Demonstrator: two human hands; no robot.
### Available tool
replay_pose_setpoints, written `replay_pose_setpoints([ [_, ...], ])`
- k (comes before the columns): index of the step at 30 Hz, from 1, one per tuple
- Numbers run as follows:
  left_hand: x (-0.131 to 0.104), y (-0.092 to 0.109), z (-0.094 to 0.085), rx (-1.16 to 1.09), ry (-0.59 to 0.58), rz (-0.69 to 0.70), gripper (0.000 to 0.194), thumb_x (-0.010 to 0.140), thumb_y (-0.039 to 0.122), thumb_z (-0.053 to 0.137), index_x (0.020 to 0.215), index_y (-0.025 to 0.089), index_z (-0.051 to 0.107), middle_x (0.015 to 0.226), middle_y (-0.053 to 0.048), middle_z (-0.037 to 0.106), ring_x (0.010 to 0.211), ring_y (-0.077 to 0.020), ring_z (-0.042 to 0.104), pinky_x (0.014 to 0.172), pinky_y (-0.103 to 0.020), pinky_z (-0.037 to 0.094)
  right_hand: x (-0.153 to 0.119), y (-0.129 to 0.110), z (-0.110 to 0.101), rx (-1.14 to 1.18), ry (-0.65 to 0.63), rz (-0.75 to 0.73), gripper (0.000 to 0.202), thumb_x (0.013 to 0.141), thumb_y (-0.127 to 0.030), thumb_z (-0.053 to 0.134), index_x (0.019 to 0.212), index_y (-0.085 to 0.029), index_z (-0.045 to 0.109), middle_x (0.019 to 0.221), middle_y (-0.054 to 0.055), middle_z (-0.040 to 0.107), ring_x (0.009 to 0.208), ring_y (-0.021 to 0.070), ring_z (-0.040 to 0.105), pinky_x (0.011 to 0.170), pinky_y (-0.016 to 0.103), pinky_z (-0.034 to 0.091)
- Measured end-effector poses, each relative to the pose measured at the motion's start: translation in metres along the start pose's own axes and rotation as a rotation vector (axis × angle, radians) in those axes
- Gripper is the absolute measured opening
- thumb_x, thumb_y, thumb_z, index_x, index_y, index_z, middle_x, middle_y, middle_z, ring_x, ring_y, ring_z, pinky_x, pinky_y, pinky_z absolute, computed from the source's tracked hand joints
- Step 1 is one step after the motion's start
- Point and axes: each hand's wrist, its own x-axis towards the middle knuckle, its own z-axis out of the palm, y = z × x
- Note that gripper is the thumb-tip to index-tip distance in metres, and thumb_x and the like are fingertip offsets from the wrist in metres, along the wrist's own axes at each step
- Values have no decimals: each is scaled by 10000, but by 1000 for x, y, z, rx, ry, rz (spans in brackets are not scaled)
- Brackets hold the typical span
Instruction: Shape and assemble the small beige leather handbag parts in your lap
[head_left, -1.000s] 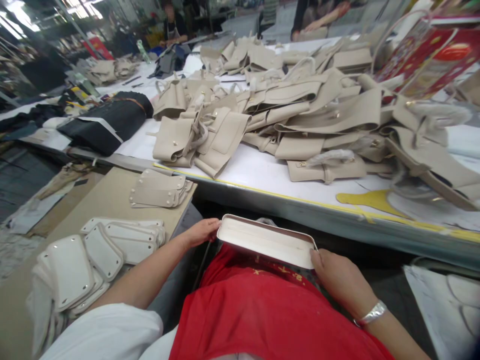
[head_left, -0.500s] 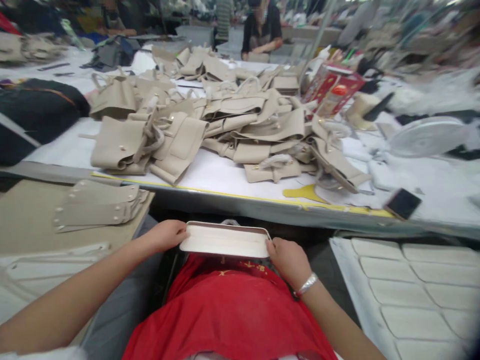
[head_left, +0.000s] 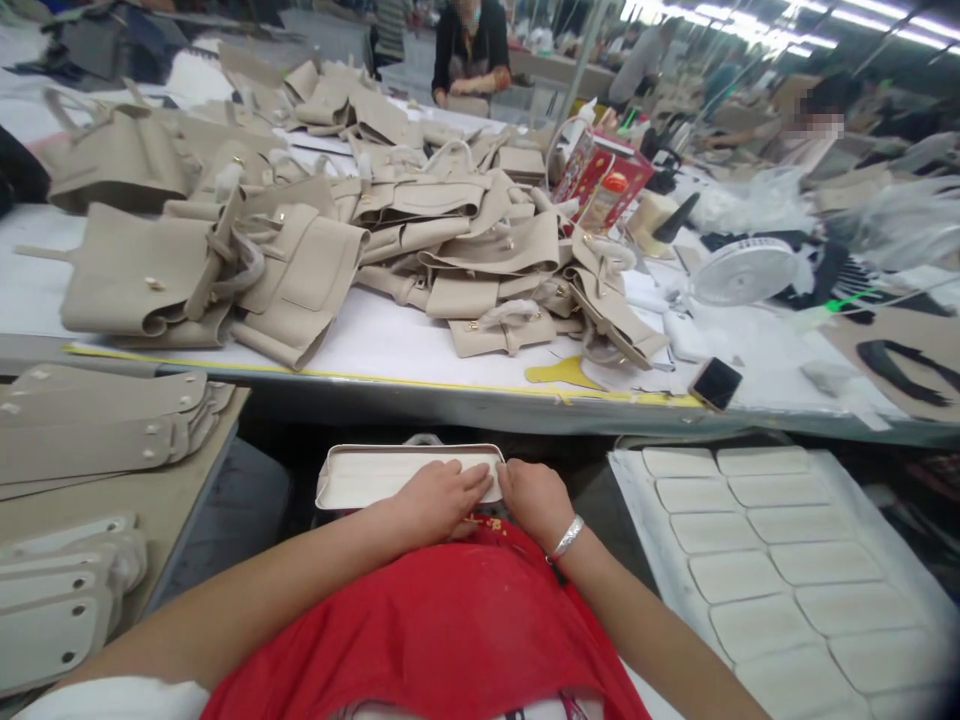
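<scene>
Both hands rest on a cream oblong panel held over the red apron, below the bench's near edge: left hand lies flat, released; right hand grasps the panel's right end

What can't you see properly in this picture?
Head view only:
- Right end of the cream panel: covered by the left hand and right hand.
- Fingertips of both hands: curled under, hidden.
- Label on the red box: too small.
- Stack of flat pieces: cut off by the left edge.
</scene>
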Motion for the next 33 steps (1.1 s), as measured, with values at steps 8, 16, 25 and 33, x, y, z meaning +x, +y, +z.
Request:
replay_pose_setpoints([
  [8, -2, 1, -1, -32, -4, -39, 650, 778, 543, 544, 1272, 128, 464, 1334, -73, 468, 910, -250, 530, 755, -371, 478, 8, 33, 11, 1198, -461, 143, 405, 897, -517, 358, 792, -154, 505, 654, 29, 621, 525, 119, 612, 492, 208, 484],
  [16, 0, -3, -2, -51, -8, -28, 690, 765, 592, 534, 1262, 118, 470, 1238, -91, 527, 830, -236, 529, 684, -360, 465, 21, 35, 16, 1299, -506, 185, 451, 665, -540, 686, 675, -134, 492, 568, -11, 602, 427, 66, 552, 396, 138, 434],
  [25, -18, -5, -14, -337, 84, -43, 761, 751, 592, 565, 1337, 142, 381, 1362, -135, 418, 970, -252, 535, 803, -362, 461, 24, 14, -12, 899, -517, 247, 312, 839, -344, 577, 629, -136, 479, 532, -8, 575, 394, 72, 536, 343, 141, 407],
  [33, -155, -76, 3, -1082, 541, -1103, 387, 756, 535, 546, 678, 168, 450, 552, 37, 455, 501, -92, 436, 466, -203, 347, 38, 24, -14, 869, -799, 212, 412, 877, -466, 481, 660, -120, 529, 555, 7, 564, 377, 44, 503, 332, 115, 367],
])
